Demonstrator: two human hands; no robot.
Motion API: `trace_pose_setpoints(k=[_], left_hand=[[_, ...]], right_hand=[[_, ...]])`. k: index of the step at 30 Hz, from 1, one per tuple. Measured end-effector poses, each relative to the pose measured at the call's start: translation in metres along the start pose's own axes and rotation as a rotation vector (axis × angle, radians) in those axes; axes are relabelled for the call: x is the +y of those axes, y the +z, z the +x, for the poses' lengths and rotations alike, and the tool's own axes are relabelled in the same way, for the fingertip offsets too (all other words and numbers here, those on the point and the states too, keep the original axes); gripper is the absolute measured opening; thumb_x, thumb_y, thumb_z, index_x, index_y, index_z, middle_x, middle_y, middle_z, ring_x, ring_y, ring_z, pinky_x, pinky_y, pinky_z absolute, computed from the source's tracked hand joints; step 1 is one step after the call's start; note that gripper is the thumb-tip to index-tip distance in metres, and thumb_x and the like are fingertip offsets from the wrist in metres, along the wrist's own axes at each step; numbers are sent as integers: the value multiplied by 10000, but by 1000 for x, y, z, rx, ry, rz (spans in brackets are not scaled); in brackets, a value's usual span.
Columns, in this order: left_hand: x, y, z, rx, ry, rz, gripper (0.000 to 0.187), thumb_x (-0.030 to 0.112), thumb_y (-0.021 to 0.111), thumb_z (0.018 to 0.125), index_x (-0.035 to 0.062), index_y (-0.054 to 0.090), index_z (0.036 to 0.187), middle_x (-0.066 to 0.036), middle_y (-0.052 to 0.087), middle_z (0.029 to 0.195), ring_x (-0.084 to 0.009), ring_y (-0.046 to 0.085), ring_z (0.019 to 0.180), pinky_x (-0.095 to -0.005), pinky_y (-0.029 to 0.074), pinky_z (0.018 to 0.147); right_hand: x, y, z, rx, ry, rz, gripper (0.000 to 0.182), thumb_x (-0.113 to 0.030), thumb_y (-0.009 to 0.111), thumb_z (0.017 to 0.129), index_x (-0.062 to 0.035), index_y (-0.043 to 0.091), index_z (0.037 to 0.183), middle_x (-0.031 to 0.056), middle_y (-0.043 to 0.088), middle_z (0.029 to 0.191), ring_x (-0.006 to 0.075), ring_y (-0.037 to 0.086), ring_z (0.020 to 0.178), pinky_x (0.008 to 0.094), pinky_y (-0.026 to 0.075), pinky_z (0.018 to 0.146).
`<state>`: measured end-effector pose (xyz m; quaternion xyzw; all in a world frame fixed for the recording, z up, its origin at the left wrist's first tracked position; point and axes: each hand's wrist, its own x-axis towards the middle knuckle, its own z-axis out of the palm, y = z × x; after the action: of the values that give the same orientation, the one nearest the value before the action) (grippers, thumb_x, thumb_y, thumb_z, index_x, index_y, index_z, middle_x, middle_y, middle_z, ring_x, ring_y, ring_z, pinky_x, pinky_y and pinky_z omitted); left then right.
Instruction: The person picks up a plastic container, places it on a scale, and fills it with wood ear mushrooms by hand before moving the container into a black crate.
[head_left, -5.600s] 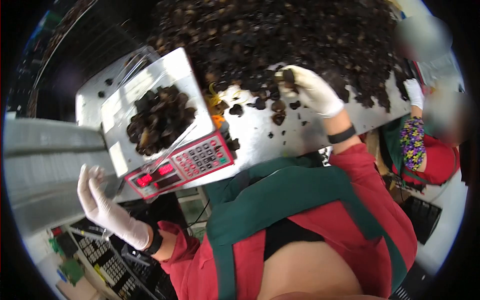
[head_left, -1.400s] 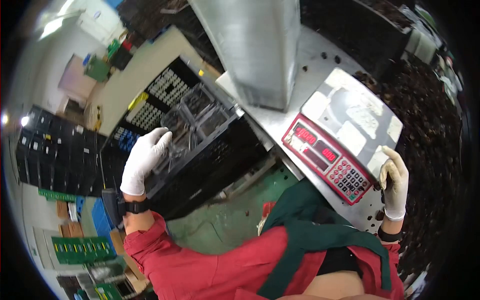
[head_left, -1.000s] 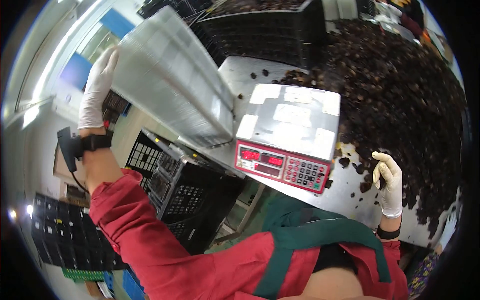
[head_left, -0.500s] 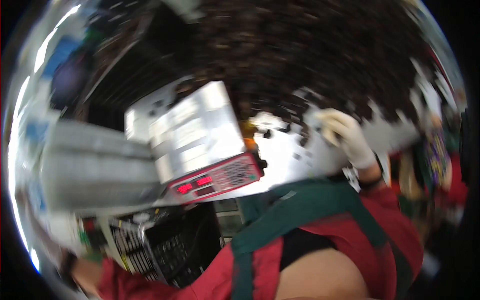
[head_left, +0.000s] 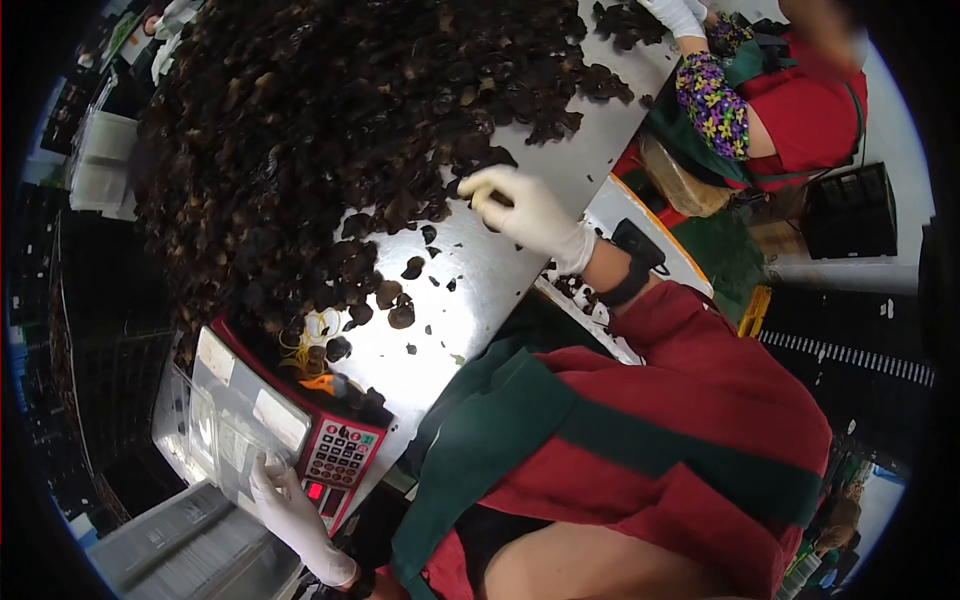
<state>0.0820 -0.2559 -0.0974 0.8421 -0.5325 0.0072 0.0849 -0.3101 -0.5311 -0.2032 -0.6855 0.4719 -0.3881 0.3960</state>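
A large heap of dark, leafy pieces that look like black wood ear fungus [head_left: 330, 130] covers the steel table [head_left: 450, 285]. My right hand [head_left: 525, 215], in a white glove, is at the near edge of the heap, its fingers curled in; whatever may be between the fingertips is hidden. My left hand [head_left: 295, 515], also gloved, has its fingers closed at the near edge of a clear plastic container [head_left: 225, 440]. That container rests on the plate of a red-framed scale [head_left: 340, 455] with a keypad and a lit red display.
Stacked clear plastic containers [head_left: 180, 540] stand left of the scale. Yellow rubber bands [head_left: 318, 335] and an orange-handled item [head_left: 320, 383] lie behind it. Across the table's corner is a co-worker in a red top [head_left: 810, 110]. A white tray [head_left: 640, 240] sits beside my right forearm.
My view has swung round and is sharper. My left hand has come from the far lower left to the scale, where the container now rests. My right hand has moved to the heap's edge.
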Motion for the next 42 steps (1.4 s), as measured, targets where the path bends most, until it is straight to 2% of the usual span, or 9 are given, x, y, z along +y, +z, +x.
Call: trace_pose_setpoints(k=[4,6,8,13,23,29,33,36,42], left_hand=[[18,-6,-4,-75,-143,-220,610,-20,656,881,96,474,1451,-106,594,1045,-221,598,914,-362,502,850],[26,-7,-6,129,-11,-161,595,1,653,908,88,460,1464,-140,576,1132,-262,591,1013,-379,485,932],[43,-13,-6,121,-46,-178,555,24,649,928,52,463,1451,-171,558,1243,-298,573,1118,-397,462,977],[87,-14,-2,315,81,-56,488,-24,633,909,-13,512,1381,-189,571,1313,-328,568,1192,-428,444,1007],[259,97,139,-115,695,-433,425,4,589,875,54,589,1298,-178,590,1264,-371,567,1151,-427,459,993],[300,166,152,-63,657,-175,419,46,590,848,103,615,1263,-155,603,1125,-325,592,1008,-423,499,876],[276,169,136,-30,629,-146,332,58,632,827,97,617,1157,-110,613,1033,-306,602,950,-403,489,821],[261,155,120,-12,588,-192,309,87,662,840,92,609,1144,-92,616,992,-294,602,926,-393,475,793],[236,142,101,-59,272,-492,284,96,703,856,96,639,1132,-104,640,988,-279,642,797,-372,512,721]], right_hand=[[25,-25,28,34,-104,-348,460,-232,732,807,-148,643,1250,126,582,1313,284,538,1219,368,468,993],[29,-23,40,31,-188,-451,562,-295,763,778,-181,617,1308,141,506,1423,326,456,1321,400,429,1061],[38,-18,45,-211,-353,-703,712,-382,796,718,-246,570,1379,148,378,1524,362,340,1396,450,365,1126],[55,-30,50,-210,-320,-499,264,-144,660,753,-157,720,1009,66,545,1392,298,503,1216,429,432,1050],[65,-10,63,-48,-310,-528,197,-192,702,818,-164,717,1012,13,622,1207,247,592,1047,377,523,892],[62,-12,60,172,-269,-351,154,-233,739,827,-125,703,931,38,660,906,267,681,839,365,555,723],[44,-17,68,102,-208,-345,176,-270,746,835,-114,671,868,55,657,902,281,672,805,375,538,692],[22,0,91,37,-272,-351,202,-231,755,835,-60,659,884,83,670,902,271,679,803,344,538,707],[-20,60,134,-182,-260,-677,581,-466,704,844,-209,573,1349,98,583,1219,304,606,1088,433,554,856]])
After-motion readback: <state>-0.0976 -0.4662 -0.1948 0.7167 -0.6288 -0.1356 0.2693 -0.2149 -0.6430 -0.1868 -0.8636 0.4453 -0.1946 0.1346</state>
